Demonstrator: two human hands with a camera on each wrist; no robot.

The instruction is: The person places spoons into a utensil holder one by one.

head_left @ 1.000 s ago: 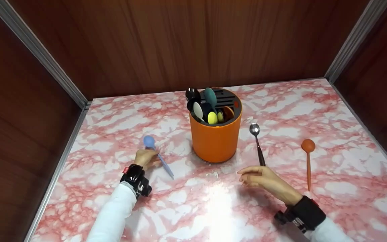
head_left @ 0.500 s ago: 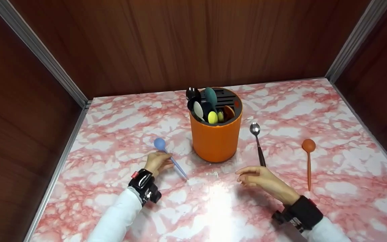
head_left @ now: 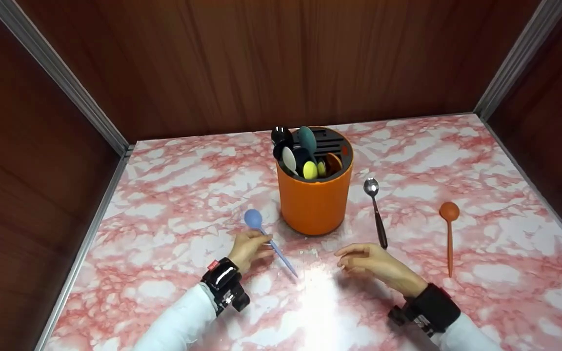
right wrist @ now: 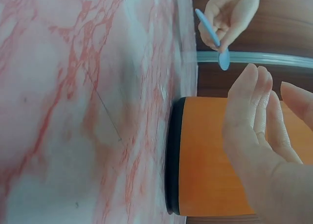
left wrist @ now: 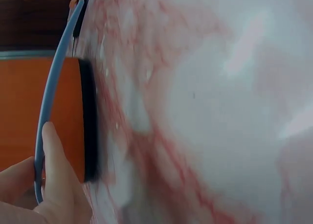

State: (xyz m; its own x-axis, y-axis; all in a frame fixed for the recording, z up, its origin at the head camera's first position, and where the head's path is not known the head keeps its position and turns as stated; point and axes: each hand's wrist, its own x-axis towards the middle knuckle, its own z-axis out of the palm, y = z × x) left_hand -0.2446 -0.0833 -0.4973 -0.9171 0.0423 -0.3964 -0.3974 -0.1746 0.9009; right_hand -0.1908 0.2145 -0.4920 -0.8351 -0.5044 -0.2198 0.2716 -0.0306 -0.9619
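Observation:
My left hand (head_left: pixel 248 248) pinches a blue spoon (head_left: pixel 277 249) by its handle, just below the bowl. The handle slants down to the right, toward my other hand. In the left wrist view the blue spoon (left wrist: pixel 50 89) is held between thumb and fingers, clear of the tabletop. My right hand (head_left: pixel 376 263) holds nothing; its fingers are relaxed and lightly bent, near the handle end of a metal spoon (head_left: pixel 376 209). Between and beyond both hands stands an orange utensil holder (head_left: pixel 314 207), with several spoons in its dark slotted top.
An orange spoon (head_left: pixel 450 234) lies on the far right of the pink marbled tabletop (head_left: pixel 178 195). Brown wood-look panels (head_left: pixel 261 63) rise at the back and both sides, with metal strips (head_left: pixel 56 73) in the corners.
My left hand has carried the blue spoon to the right and nearer to me, closer to the utensil holder. My right hand has shifted slightly left.

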